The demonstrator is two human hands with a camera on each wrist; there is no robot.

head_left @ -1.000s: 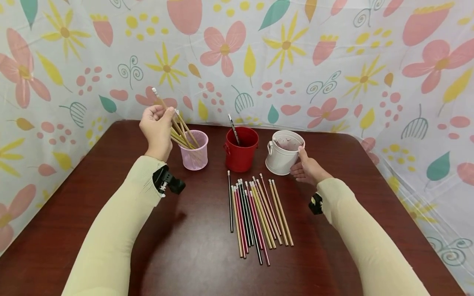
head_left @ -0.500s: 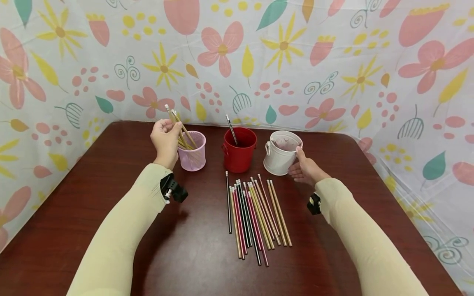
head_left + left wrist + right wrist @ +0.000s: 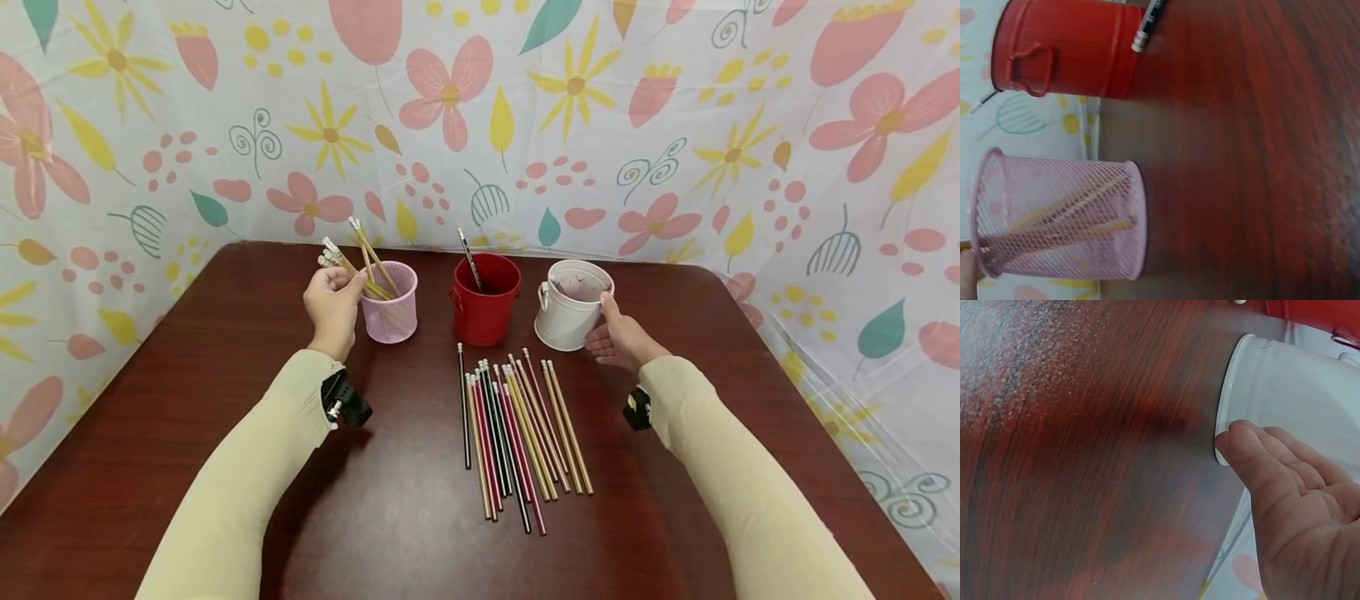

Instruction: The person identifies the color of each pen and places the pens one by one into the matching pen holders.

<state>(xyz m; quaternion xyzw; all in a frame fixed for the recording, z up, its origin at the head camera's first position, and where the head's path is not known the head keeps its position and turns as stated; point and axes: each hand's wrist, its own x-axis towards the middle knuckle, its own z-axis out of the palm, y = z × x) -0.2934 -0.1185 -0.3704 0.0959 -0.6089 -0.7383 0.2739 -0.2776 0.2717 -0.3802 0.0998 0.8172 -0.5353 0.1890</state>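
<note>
My left hand point(image 3: 333, 312) is at the rim of a pink mesh pencil cup point(image 3: 392, 310), its thumb and fingers curled at the gold pencils point(image 3: 339, 255) that lean out to the left. Two more gold pencils point(image 3: 369, 242) stand higher in the cup. Through the mesh, the left wrist view shows pencil shafts inside the cup point(image 3: 1063, 219); only a fingertip point(image 3: 967, 275) appears there. My right hand point(image 3: 622, 337) rests against the right side of a white bucket point(image 3: 564, 323), thumb at its rim and fingers straight along its wall, as the right wrist view also shows point(image 3: 1310, 506).
A red bucket point(image 3: 486, 323) with one dark pencil point(image 3: 470, 260) leaning in it stands between the cup and white bucket. In front lie several black, red and gold pencils point(image 3: 517, 433), white erasers away from me, on the dark wooden table point(image 3: 405, 500). A patterned curtain point(image 3: 480, 100) hangs behind.
My left hand has brought a raised gold pencil down into the pink cup and dropped lower beside the leaning pencils. The right hand has stayed at the white bucket.
</note>
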